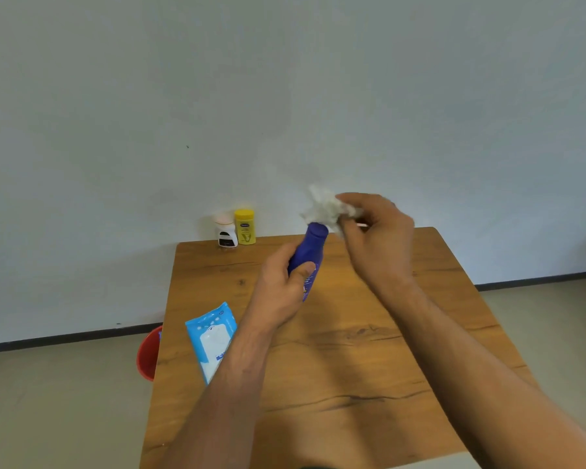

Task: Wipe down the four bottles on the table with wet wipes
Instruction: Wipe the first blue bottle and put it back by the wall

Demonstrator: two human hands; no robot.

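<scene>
The held bottle [310, 255] is deep blue, the wipe [325, 208] white. Behind stand a yellow bottle [245, 227] and a white, dark-labelled one [226, 233]. The pack [211, 340] is light blue, the bucket [149, 354] red, the table [369, 350] wood-grained brown.

This is a plain indoor room with little in it, and it looks like a spare corner of a home. A bare pale wall [285, 79] runs down to a dark skirting board [65, 338] and a beige floor [48, 401]. A small wood-grain table [352, 367] stands by the wall. At its far edge sit a yellow lotion bottle [245, 227] and a white bottle [226, 233], ordinary household toiletries, with a blue pack of wet wipes [212, 340] nearer. A red bucket [148, 355] stands on the floor just beside the table.
</scene>
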